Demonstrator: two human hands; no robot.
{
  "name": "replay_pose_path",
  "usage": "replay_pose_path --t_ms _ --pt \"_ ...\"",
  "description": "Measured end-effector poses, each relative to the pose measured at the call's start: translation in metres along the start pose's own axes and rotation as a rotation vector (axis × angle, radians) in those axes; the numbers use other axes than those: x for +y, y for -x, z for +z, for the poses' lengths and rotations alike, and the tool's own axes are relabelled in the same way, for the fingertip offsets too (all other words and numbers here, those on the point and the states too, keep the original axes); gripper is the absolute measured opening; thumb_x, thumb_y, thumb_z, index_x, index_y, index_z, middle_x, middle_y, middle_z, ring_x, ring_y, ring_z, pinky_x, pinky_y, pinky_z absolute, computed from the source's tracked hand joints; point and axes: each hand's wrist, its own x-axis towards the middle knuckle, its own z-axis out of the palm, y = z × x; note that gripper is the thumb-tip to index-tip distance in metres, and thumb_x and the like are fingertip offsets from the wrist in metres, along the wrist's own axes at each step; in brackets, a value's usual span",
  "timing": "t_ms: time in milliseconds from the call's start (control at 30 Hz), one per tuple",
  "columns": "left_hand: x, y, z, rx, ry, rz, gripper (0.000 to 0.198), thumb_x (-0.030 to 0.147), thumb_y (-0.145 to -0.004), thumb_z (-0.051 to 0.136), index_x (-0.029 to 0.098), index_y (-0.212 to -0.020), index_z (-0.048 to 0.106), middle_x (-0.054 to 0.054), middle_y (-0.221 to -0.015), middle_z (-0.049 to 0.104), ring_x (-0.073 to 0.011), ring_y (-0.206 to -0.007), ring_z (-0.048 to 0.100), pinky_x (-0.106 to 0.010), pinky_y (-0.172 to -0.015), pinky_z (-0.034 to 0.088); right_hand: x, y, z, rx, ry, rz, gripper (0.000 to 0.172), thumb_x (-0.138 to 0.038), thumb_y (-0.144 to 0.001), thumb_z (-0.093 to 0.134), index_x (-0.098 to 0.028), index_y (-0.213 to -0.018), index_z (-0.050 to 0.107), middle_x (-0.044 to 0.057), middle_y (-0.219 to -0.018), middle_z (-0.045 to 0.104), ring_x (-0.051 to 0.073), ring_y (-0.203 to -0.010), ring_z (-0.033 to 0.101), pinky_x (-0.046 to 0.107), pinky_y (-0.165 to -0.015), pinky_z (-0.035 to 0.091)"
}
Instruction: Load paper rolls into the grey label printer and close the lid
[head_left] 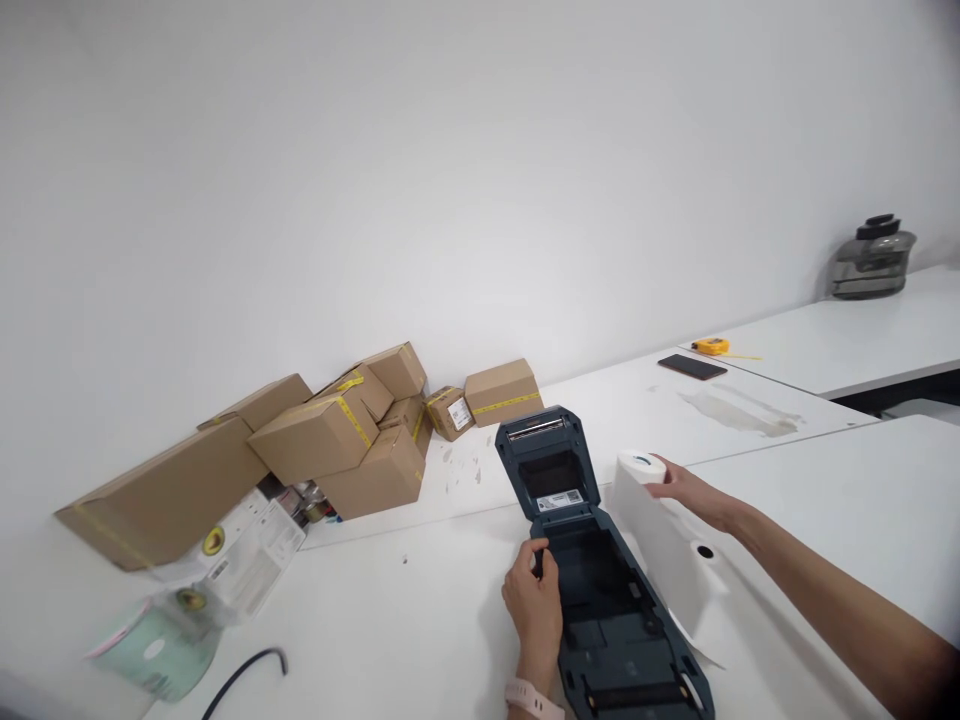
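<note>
The left hand (534, 600) pinches the left rim of the label printer (600, 610) on the counter (420, 620); its lid is open and its bay empty. The right hand (694, 492) holds the paper roll (641, 475) in curled fingers just beside the printer, not yet loaded.

Head camera looks down, close, onto the printer (596, 585).

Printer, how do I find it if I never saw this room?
Start at the white table with brown boxes by the wall. Right of them, between the left hand and right hand, lies the printer. It is dark, lid open, unlike the white roll beside it.
</note>
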Motion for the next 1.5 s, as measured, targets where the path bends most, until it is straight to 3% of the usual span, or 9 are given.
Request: replay_pose_path --t_ms 167,333,467,733,1100,1200,1300,1400,1500 --pt "-0.001 -0.008 -0.009 -0.077 0.038 0.006 0.023 0.035 -0.083 0.053 0.026 -0.091 0.073 -0.001 -0.080 0.074 -0.0197 -0.069 0.067 -0.029 -0.071 0.047 -0.069 0.037 0.011 -0.418 -0.035 -0.154 0.071 -0.040 -0.068 0.075 -0.020 -0.132 0.053 0.010 -0.115 0.070 0.032 -0.107 0.066 0.037 -0.084 0.056" --pt "-0.001 -0.008 -0.017 -0.129 0.082 0.029 0.022 0.035 -0.083 0.053 0.026 -0.090 0.072 0.000 -0.087 0.075 -0.0194 -0.077 0.067 -0.028 -0.070 0.046 -0.123 0.043 0.069 -0.732 0.498 -0.228 0.070 -0.040 -0.050 0.086 -0.023 -0.113 0.064 0.003 -0.110 0.068 0.031 -0.103 0.064 0.037 -0.087 0.051" --pt "-0.001 -0.005 -0.018 -0.124 0.098 0.033 0.022 0.036 -0.084 0.052 0.027 -0.089 0.071 0.000 -0.092 0.075 -0.0195 -0.081 0.068 -0.028 -0.074 0.047 -0.120 0.032 0.104 -0.770 0.767 -0.189 0.075 -0.039 -0.047 0.085 -0.024 -0.117 0.064 0.006 -0.112 0.067 0.034 -0.102 0.064 0.041 -0.085 0.051" --pt "-0.003 -0.004 -0.015 -0.099 0.103 0.028 0.023 0.036 -0.083 0.053 0.026 -0.091 0.071 -0.002 -0.094 0.076 -0.0215 -0.086 0.068 -0.029 -0.075 0.047 -0.092 0.018 0.134 -0.715 1.094 -0.175 0.093 -0.053 -0.044 0.083 -0.019 -0.128 0.061 0.017 -0.126 0.063 0.045 -0.118 0.056 0.052 -0.096 0.044" --pt "-0.006 0.000 -0.010 -0.090 0.122 -0.003 0.030 0.039 -0.084 0.053 0.026 -0.104 0.071 -0.004 -0.108 0.075 -0.0254 -0.099 0.066 -0.036 -0.089 0.047 -0.075 0.015 0.140 -0.736 1.098 -0.154 0.108 -0.060 -0.054 0.079 -0.016 -0.147 0.043 0.023 -0.142 0.052 0.046 -0.132 0.045 0.056 -0.106 0.035" --pt "-0.005 0.002 -0.011 -0.098 0.145 -0.006 0.032 0.039 -0.086 0.052 0.024 -0.107 0.071 -0.006 -0.114 0.073 -0.0263 -0.106 0.065 -0.038 -0.094 0.046 -0.086 0.027 0.133 -0.653 1.041 -0.215 0.100 -0.055 -0.050 0.084 -0.019 -0.139 0.054 0.019 -0.137 0.057 0.046 -0.128 0.049 0.055 -0.105 0.038" --pt "-0.005 0.008 -0.011 -0.120 0.174 -0.014 0.038 0.040 -0.088 0.050 0.023 -0.117 0.068 -0.006 -0.125 0.069 -0.0253 -0.115 0.062 -0.036 -0.098 0.046 -0.113 0.045 0.114 -0.454 0.838 -0.336 0.077 -0.056 -0.065 0.077 -0.023 -0.132 0.060 0.014 -0.125 0.066 0.038 -0.116 0.060 0.048 -0.097 0.046" --pt "-0.005 0.020 -0.010 -0.161 0.243 -0.043 0.047 0.043 -0.090 0.049 0.024 -0.133 0.059 -0.005 -0.141 0.058 -0.0241 -0.130 0.052 -0.034 -0.107 0.040 -0.148 0.050 0.092 -0.001 0.527 -0.543 0.048 -0.056 -0.089 0.054 -0.025 -0.125 0.062 0.009 -0.115 0.068 0.027 -0.106 0.063 0.040 -0.092 0.049" --pt "-0.005 0.034 -0.009 -0.196 0.349 -0.112 0.059 0.048 -0.090 0.051 0.025 -0.145 0.045 -0.004 -0.153 0.043 -0.0232 -0.141 0.038 -0.033 -0.114 0.033 -0.171 0.031 0.083 0.386 0.323 -0.632 0.046 -0.055 -0.093 0.047 -0.025 -0.126 0.059 0.009 -0.130 0.061 0.028 -0.125 0.050 0.045 -0.107 0.038"
